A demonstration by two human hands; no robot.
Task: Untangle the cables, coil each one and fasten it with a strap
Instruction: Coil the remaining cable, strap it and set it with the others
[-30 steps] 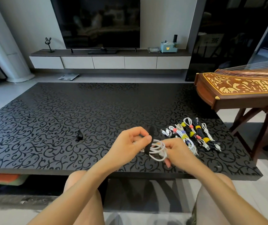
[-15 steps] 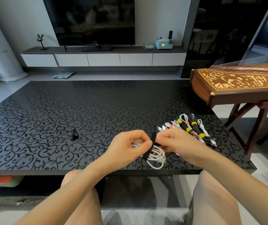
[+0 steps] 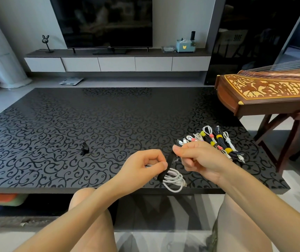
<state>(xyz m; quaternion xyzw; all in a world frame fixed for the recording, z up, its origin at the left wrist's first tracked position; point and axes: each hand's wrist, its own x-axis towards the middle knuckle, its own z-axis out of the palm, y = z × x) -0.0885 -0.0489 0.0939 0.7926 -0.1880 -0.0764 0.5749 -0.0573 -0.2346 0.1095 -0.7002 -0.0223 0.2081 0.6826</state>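
A coiled white cable (image 3: 175,180) hangs over the near edge of the black patterned table (image 3: 94,124). My left hand (image 3: 143,165) grips the coil from the left, thumb pressed on it. A black strap (image 3: 168,165) runs up across the coil. My right hand (image 3: 198,158) pinches the strap's upper end between thumb and forefinger, just above the coil. Several cables (image 3: 216,142), bundled and bound with yellow and pink straps, lie in a row on the table behind my right hand.
A small loose black strap (image 3: 85,147) lies on the table to the left. A wooden zither (image 3: 269,93) on a stand sits close at the right. A TV console stands beyond the table. My knees are under the near edge.
My right hand has risen from beside the coil to the strap's top end and now pulls it up. The left hand keeps its hold on the coil.
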